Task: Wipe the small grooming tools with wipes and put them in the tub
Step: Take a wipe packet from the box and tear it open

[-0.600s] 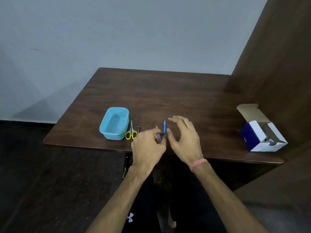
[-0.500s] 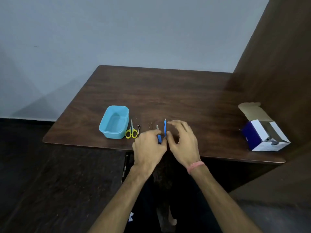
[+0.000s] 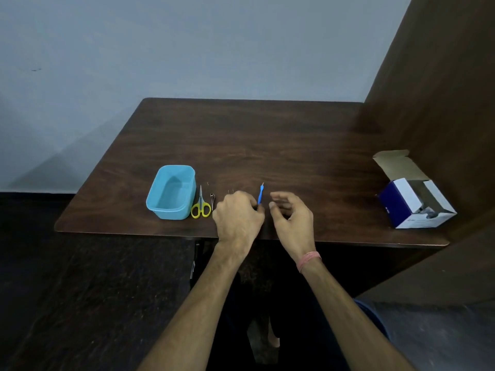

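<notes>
Nearest lies a dark stone floor [image 3: 93, 290], and above it the front edge of the dark wood-grain worktop [image 3: 267, 145]. There the left hand [image 3: 238, 215] curls its grip down over something I cannot make out, beside the lower end of a blue-handled tool [image 3: 260, 195] whose long axis runs front to back, metal tip pointing away. The right hand [image 3: 292, 218] hovers just beside, fingers loosely bent, holding nothing. Leftward sit yellow scissors [image 3: 201, 206], blades pointing away, and the blue tub [image 3: 171, 192]. A grey wall [image 3: 187, 49] stands behind.
</notes>
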